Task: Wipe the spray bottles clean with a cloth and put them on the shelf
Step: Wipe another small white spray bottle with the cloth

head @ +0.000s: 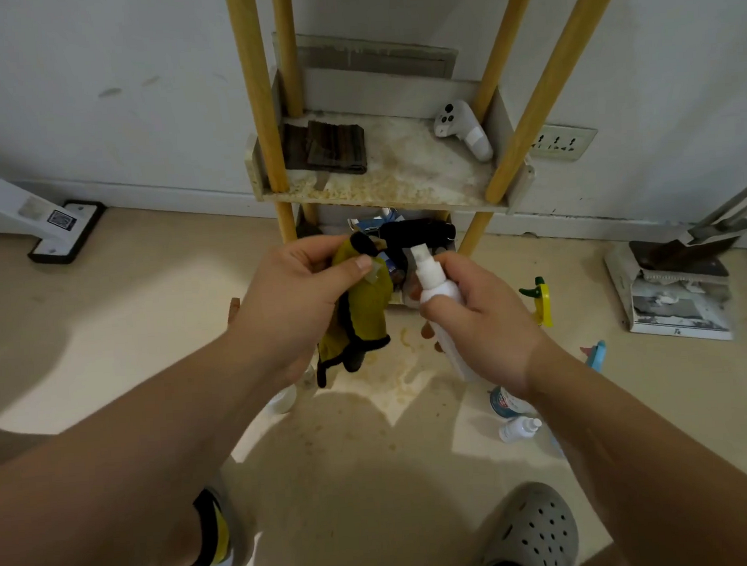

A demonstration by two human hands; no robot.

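Note:
My right hand (483,320) grips a small white spray bottle (435,285), nozzle pointing up and away, in front of the shelf. My left hand (294,296) holds a yellow-green cloth with black trim (365,314) just left of the bottle; thumb and fingers also pinch what looks like a small clear cap. The cloth hangs down below the hand. The shelf (400,180) has yellow poles and a stained white board. More spray bottles lie on the floor at right: a yellow-green one (541,298), a blue one (597,354), and small white ones (518,429).
On the shelf board lie a folded dark cloth (333,147) and a white game controller (463,130). Dark clutter fills the lower tier (412,234). A dustpan and broom (676,264) stand at right, a white base (64,231) at left. My feet are below.

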